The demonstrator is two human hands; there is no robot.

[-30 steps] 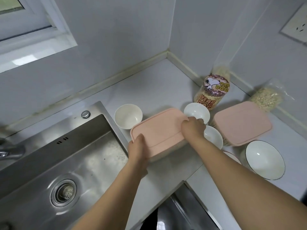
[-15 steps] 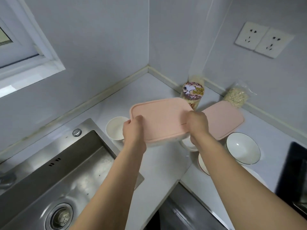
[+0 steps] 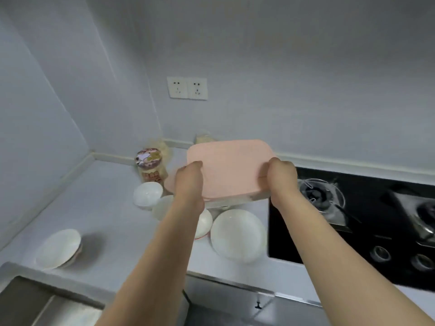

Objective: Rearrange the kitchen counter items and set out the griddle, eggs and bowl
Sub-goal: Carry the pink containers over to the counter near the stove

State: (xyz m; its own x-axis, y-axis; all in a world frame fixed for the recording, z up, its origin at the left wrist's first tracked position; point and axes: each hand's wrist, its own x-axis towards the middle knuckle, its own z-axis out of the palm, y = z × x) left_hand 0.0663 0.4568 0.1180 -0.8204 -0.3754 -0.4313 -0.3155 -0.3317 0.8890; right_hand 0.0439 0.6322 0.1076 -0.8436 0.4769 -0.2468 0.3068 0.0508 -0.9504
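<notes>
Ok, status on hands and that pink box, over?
Both hands, left and right, grip pink box, held above counter. Bowls and second box below. Stove right.

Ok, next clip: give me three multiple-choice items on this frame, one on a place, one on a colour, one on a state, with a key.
1. Where is the stove relative to the bowls?
A. Left of them
B. Right of them
C. Behind them

2. What colour is the held container's lid?
A. Pink
B. Green
C. Blue

3. How is the container held?
A. Left hand only
B. Right hand only
C. Both hands, one at each end

Key: 1 B, the black stove lies right of the big bowl. 2 A, the lid is pale pink. 3 C, the left hand and right hand grip opposite ends, lifted above the counter.
</notes>
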